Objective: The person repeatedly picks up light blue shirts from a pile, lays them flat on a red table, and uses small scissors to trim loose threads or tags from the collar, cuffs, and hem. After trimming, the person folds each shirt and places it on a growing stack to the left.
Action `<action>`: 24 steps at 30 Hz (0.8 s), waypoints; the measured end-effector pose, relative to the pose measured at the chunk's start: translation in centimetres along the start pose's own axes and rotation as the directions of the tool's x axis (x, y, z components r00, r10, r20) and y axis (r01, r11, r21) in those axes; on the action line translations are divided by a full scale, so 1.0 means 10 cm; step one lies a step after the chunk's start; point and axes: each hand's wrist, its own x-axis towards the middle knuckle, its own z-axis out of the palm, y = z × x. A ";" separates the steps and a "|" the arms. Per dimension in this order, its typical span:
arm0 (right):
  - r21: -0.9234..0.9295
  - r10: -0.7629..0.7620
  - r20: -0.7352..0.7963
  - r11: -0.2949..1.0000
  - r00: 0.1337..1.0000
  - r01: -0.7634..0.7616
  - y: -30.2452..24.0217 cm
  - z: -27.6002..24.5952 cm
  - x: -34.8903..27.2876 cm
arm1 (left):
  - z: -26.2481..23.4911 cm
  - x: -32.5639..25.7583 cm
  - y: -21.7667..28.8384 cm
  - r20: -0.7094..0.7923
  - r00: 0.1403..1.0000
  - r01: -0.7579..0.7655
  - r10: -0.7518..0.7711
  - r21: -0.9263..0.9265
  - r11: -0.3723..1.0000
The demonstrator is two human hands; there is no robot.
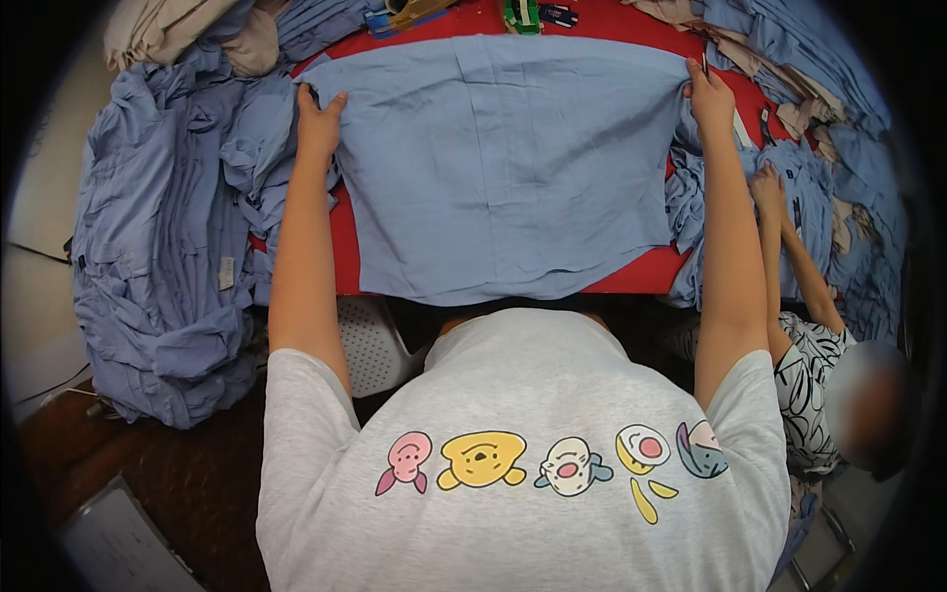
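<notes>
A large flat piece of light blue cloth lies spread on a red table. My left hand grips its far left corner. At the far right corner my right hand pinches the cloth's edge. Both my arms stretch forward over the table, one along each side of the cloth. The near edge of the cloth hangs a little over the table's front. Below it I see my grey shirt with a row of cartoon figures.
A big heap of blue cloth fills the left side, and more blue and beige pieces lie at the right. Another person's hand rests on that right pile. Small tools lie at the table's far edge. A white perforated seat stands under the table.
</notes>
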 end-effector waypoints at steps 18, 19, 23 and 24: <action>-0.190 -0.397 0.560 0.793 0.727 0.579 1.16 -0.14 -2.86 | 0.11 -2.70 -0.39 0.413 0.902 -0.378 0.127 0.614 0.693; -0.212 -0.381 0.533 0.804 0.756 0.555 1.24 -0.22 -2.84 | 0.03 -2.63 -0.52 0.357 0.926 -0.338 0.124 0.635 0.694; -0.193 -0.395 0.484 0.822 0.781 0.536 1.15 -0.27 -2.72 | -0.01 -2.56 -0.70 0.266 0.955 -0.277 0.127 0.661 0.697; -0.201 -0.390 0.471 0.826 0.791 0.527 1.06 -0.26 -2.71 | 0.03 -2.60 -0.70 0.255 0.959 -0.271 0.128 0.674 0.687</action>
